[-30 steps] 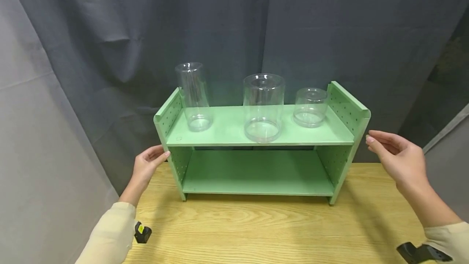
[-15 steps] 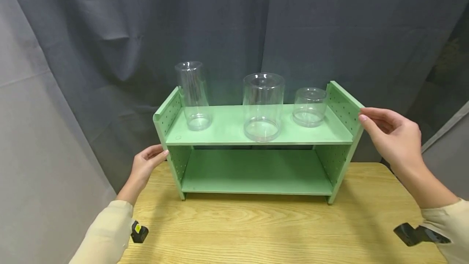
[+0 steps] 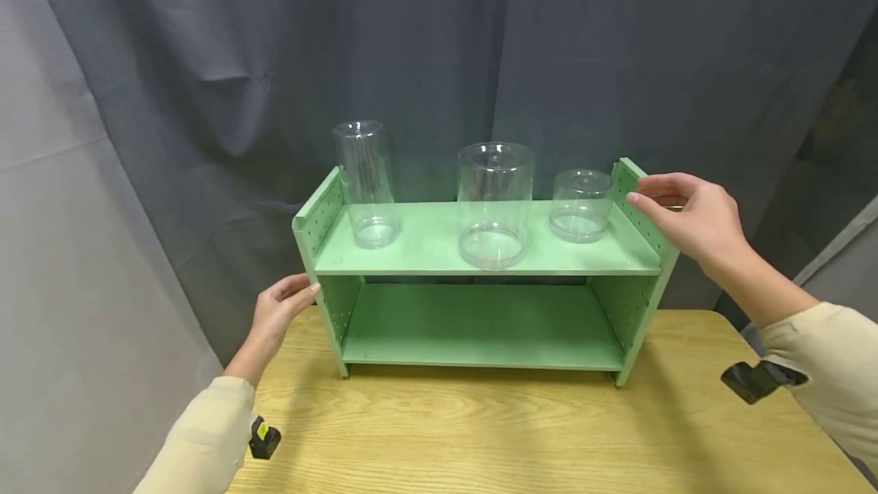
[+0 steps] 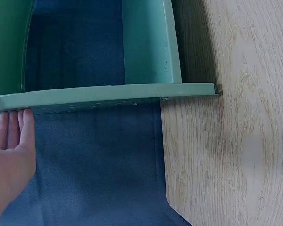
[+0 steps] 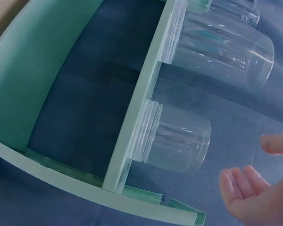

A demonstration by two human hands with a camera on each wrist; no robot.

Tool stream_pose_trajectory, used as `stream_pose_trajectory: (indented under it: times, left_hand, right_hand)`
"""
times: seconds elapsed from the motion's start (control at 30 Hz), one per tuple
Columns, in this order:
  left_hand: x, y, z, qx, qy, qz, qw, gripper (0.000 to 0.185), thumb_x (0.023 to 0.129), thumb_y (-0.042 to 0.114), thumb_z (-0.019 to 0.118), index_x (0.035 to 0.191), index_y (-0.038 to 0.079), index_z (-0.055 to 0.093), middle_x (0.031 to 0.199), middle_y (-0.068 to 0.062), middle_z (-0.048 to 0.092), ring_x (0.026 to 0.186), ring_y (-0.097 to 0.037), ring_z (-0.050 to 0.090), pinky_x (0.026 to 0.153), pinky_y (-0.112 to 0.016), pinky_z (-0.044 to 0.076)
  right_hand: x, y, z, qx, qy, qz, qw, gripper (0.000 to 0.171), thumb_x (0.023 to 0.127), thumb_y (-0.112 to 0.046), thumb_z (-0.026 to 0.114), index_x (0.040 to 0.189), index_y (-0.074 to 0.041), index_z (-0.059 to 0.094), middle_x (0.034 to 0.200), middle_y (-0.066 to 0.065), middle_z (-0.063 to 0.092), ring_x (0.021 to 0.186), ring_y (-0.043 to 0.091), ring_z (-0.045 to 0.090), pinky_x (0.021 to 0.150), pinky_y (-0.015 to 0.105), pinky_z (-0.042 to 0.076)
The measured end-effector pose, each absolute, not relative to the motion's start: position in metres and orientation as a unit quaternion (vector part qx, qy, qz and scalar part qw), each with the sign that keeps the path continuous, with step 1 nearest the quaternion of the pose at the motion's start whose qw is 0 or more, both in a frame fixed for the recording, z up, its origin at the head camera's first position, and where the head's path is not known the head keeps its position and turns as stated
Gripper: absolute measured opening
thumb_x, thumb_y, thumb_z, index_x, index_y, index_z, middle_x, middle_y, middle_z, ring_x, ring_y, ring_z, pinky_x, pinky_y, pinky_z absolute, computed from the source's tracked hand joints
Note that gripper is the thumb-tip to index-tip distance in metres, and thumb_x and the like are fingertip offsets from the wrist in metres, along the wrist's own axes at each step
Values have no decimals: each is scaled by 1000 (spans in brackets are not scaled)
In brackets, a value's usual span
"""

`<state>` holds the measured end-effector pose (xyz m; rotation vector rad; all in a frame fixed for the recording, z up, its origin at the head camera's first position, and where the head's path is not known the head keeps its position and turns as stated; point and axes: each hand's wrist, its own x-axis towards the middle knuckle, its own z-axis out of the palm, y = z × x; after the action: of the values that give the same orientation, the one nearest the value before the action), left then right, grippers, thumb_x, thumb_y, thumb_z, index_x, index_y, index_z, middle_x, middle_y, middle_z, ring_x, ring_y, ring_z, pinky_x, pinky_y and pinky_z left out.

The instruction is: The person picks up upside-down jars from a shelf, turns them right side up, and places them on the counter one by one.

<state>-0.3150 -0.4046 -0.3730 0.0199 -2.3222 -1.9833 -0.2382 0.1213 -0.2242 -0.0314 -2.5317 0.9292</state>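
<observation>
A green two-tier shelf rack (image 3: 425, 246) stands on the table and bears three clear jars on its top board. My left hand (image 3: 277, 315) holds the rack's left side panel, thumb at the front edge and fingers (image 4: 27, 127) against the outer face. Over the right side panel, my right hand (image 3: 700, 219) is raised with thumb and fingers spread apart, holding nothing. Nearest to it is the short jar (image 3: 581, 208), a small gap off the fingertips. A wide jar (image 3: 495, 204) stands mid-board, and a tall narrow jar (image 3: 368, 185) at the left.
The rack's lower board (image 3: 473, 326) is bare. Wooden tabletop (image 3: 453, 433) extends in front of the rack. Dark grey curtain (image 3: 425, 44) hangs close behind, with a paler cloth (image 3: 62, 265) on the left side.
My right hand has risen and moved left, from outside the right side panel to above it, near the short jar. The left hand has stayed at the left panel.
</observation>
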Motion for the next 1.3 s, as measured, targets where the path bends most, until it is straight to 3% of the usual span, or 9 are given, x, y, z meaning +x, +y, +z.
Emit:
stream_pose_trajectory:
  times: [0.07, 0.13, 0.2, 0.27, 0.67, 0.9, 1.17, 1.3]
  left_hand:
    - [-316, -403, -373, 6, -760, -649, 44, 57, 92, 25, 66, 137, -4, 46, 98, 17, 59, 88, 9, 63, 90, -13, 52]
    - [-318, -402, -373, 4, -761, -648, 45, 57, 92, 25, 65, 137, -5, 46, 98, 16, 59, 87, 9, 63, 88, -11, 52]
    - [-319, -401, -374, 3, -760, -648, 46, 56, 92, 24, 65, 136, -6, 46, 98, 15, 59, 87, 9, 63, 86, -10, 52]
    - [-320, -400, -375, 2, -760, -649, 47, 56, 92, 24, 65, 136, -6, 47, 96, 16, 59, 86, 9, 63, 85, -10, 52]
    - [-326, -396, -376, 2, -767, -640, 51, 55, 92, 25, 65, 135, -4, 49, 97, 16, 59, 86, 10, 62, 85, -9, 52]
    - [-325, -395, -373, 10, -776, -628, 55, 54, 93, 28, 64, 135, -2, 50, 99, 15, 59, 86, 11, 61, 93, -18, 53]
    - [-325, -389, -375, 38, -825, -558, 78, 50, 89, 32, 68, 129, 4, 57, 124, -12, 63, 85, 8, 55, 82, -13, 48]
    - [-325, -386, -377, 49, -832, -545, 87, 47, 88, 29, 70, 126, 3, 59, 125, -15, 63, 85, 7, 54, 79, -12, 47]
  right_hand:
    - [-245, 120, -221, -22, -925, 327, 192, 67, 89, -59, 55, 132, -8, 56, 120, 0, 67, 92, -12, 50, 74, 17, 44]
    - [-252, 118, -217, -31, -930, 328, 164, 73, 88, -62, 53, 135, -6, 52, 134, 22, 57, 106, 8, 57, 84, 31, 49]
    - [-258, 116, -213, -40, -932, 333, 141, 78, 87, -63, 53, 138, -4, 49, 138, 25, 52, 120, 29, 54, 92, 45, 48]
    - [-264, 114, -209, -45, -932, 338, 121, 82, 86, -64, 54, 141, -3, 45, 142, 26, 48, 130, 40, 44, 99, 55, 43]
    - [-299, 105, -202, -77, -944, 313, 66, 99, 82, -59, 65, 150, 1, 26, 153, 26, 30, 137, 45, 30, 108, 59, 36]
    - [-314, 98, -210, -79, -947, 302, 77, 105, 81, -50, 72, 150, 7, 17, 153, 32, 25, 138, 49, 26, 111, 58, 32]
    - [-325, 103, -219, -93, -927, 362, 39, 111, 82, -52, 70, 151, 7, 6, 157, 30, 13, 143, 45, 21, 118, 54, 26]
    - [-331, 103, -223, -104, -914, 391, 36, 113, 81, -52, 71, 151, 8, 4, 158, 30, 11, 144, 44, 20, 120, 52, 24]
